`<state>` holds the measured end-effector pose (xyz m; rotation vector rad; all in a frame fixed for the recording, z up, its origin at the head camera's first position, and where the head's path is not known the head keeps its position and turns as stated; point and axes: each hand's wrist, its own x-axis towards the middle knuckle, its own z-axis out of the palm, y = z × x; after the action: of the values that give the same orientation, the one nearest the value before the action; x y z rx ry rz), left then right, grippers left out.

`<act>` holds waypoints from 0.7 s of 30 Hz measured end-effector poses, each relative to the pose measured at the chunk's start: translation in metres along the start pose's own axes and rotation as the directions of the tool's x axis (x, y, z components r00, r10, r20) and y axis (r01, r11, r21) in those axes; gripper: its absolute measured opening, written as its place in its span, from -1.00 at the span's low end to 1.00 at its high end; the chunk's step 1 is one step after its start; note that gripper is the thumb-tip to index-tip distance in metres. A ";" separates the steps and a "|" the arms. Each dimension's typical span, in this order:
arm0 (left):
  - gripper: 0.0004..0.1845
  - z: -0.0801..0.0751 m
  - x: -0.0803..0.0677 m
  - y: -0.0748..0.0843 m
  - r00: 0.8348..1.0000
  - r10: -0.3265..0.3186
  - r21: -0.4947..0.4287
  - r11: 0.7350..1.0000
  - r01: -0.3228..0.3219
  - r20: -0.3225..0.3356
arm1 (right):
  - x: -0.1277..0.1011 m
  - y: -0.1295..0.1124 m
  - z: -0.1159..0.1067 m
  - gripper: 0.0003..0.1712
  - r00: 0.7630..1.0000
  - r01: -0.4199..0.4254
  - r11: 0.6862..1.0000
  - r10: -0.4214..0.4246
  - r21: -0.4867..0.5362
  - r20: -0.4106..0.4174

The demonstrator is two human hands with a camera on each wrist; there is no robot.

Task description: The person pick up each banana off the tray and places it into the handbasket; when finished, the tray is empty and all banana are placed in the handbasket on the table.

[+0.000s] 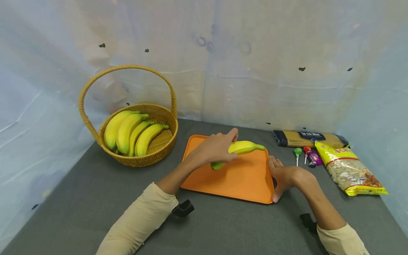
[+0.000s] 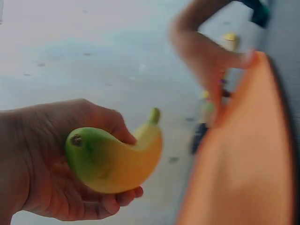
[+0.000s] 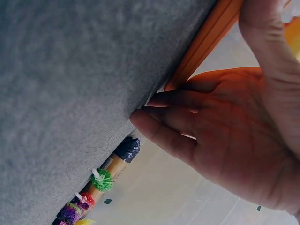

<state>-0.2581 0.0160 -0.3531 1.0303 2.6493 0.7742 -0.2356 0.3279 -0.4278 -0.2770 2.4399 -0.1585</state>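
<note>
My left hand (image 1: 213, 148) grips a yellow banana (image 1: 246, 147) with green ends, its stem pointing right. This banana is held over the orange tray (image 1: 242, 182); in the left wrist view, thumb and fingers wrap round its middle. At the tray's right side rests my right hand (image 1: 285, 175), fingertips by the far corner and thumb by the near corner. The right wrist view shows its fingers fairly straight along the tray's edge, close over the grey table. A wicker basket (image 1: 151, 161) with a tall handle stands to the left, holding several bananas (image 1: 127, 131).
On the right lie a spaghetti pack (image 1: 296, 141), a green lollipop (image 1: 297, 152), a red lollipop (image 1: 307, 150), a purple wrapped candy (image 1: 315, 158) and a yellow-edged snack bag (image 1: 350, 170). Pale sheeting (image 1: 242, 88) closes off the back and sides of the grey table (image 1: 223, 223).
</note>
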 end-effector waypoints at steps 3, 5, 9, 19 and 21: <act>-0.61 -0.030 -0.018 0.000 0.999 -0.037 0.055 0.998 0.038 -0.028 | -0.012 -0.014 -0.007 0.97 1.000 -0.005 1.000 0.004 0.027 0.003; -0.59 -0.053 -0.033 -0.003 0.996 -0.074 0.085 0.993 0.078 -0.053 | -0.022 -0.025 -0.011 0.93 1.000 -0.013 0.999 0.013 0.036 0.006; -0.48 -0.098 -0.069 -0.023 0.982 -0.163 0.115 0.978 0.174 -0.098 | -0.037 -0.041 -0.018 0.85 1.000 -0.011 0.999 0.011 0.035 -0.002; -0.53 -0.143 -0.113 -0.107 0.889 -0.421 0.128 0.886 0.446 -0.179 | -0.042 -0.036 -0.018 0.83 1.000 0.002 0.999 -0.002 0.047 -0.003; -0.56 -0.143 -0.112 -0.126 0.875 -0.450 0.143 0.868 0.476 -0.180 | -0.043 -0.036 -0.018 0.83 1.000 -0.001 0.999 0.001 0.054 -0.006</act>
<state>-0.2988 -0.1948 -0.3013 0.3353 2.9540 0.5178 -0.2089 0.3038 -0.3816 -0.2519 2.4374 -0.2250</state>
